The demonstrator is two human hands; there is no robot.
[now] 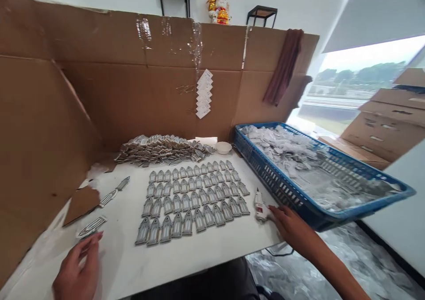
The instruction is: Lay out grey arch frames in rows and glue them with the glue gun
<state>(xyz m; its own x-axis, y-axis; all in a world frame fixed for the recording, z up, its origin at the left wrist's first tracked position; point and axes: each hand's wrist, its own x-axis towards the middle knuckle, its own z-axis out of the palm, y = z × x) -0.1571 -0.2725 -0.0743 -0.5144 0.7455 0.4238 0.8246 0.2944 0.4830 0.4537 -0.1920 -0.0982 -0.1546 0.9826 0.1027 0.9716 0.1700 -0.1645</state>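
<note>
My left hand (79, 266) is low on the left side of the white table, fingers loosely bent and a gap between thumb and fingers. Just beyond its fingertips lies a grey metal boat-shaped frame (92, 226); whether they touch is unclear. At the right, my right hand (286, 222) has its fingers closed at the handle of a white glue gun (260, 207), which lies with its nozzle pointing away from me. Between my hands, several rows of small grey metal boat-shaped pieces (187, 222) lie side by side on the table (186, 260).
A heap of similar pieces (159, 151) lies at the back, near a small white bowl (223, 147). The blue basket (265, 171) holds plastic-wrapped parts. Cardboard walls (149, 91) enclose the back and left. A brown cardboard scrap (81, 204) and another frame (109, 198) lie left.
</note>
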